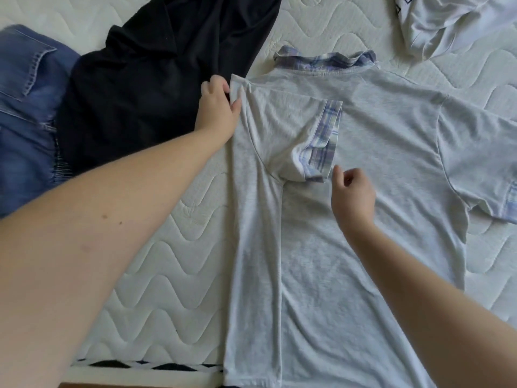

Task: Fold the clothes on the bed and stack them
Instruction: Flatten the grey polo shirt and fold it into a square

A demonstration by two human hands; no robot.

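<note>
A: Two hands are on the gray shirt (363, 247). It lies flat on the bed (156, 275), in the middle and right of the frame, with its plaid collar (324, 61) at the top.

B: What is my left hand (219, 107) doing?

A: I see it at the shirt's upper left corner. The fingers and thumb pinch the folded edge of the cloth there.

B: And my right hand (352, 196)?

A: It sits over the middle of the shirt, just under the plaid cuff (321, 152) of the folded sleeve. The fingers are curled in loosely. I see nothing in them, and the thumb points up toward the cuff.

B: How does the shirt look?

A: The left side is folded over onto the body, with the sleeve lying on top. The right sleeve (481, 152) is spread out flat at the right edge of the frame.

B: What else is on the bed?

A: A black garment (156, 79) lies at the upper left, touching my left hand. Blue jeans (25, 113) are at the far left, next to it. A white garment (447, 21) is bunched up at the upper right.
</note>
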